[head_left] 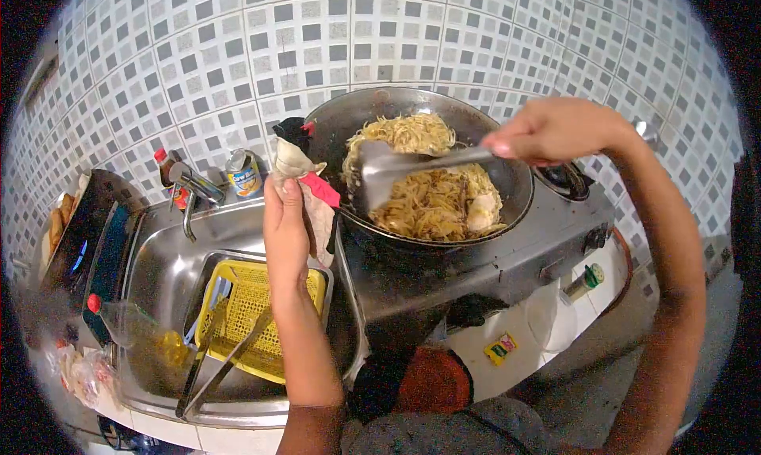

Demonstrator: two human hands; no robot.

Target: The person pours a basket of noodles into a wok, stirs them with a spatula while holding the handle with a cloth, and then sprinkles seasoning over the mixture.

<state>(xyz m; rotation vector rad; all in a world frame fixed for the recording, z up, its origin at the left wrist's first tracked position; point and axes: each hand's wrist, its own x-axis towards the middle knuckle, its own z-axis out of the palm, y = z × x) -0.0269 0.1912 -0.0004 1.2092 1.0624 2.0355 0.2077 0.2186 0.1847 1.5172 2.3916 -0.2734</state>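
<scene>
Over the wok (pixel 515 183), your right grip (pixel 548 130) is clamped around the handle of the metal spatula (pixel 408 166), blade at the left part of the noodles (pixel 436 205). Just left of the wok, your left grip (pixel 287 209) is closed on a folded cloth (pixel 319 221); can't tell whether the wok's handle is inside it. Noodles lie within the wok: paler heap on its far side, browner on its near side, so mixing looks uneven to me. Work the blade flat along the wok's wall, get under the brown heap, lift and fold it into the pale one. Don't chop; strands could break. Mind the pale chunk (pixel 482 211) near the wok's right rim: scoop it inward so it doesn't spill. Brace against each push, since the wok could slide on the stove (pixel 515 253). Blade's blurred, so exact depth unclear.
</scene>
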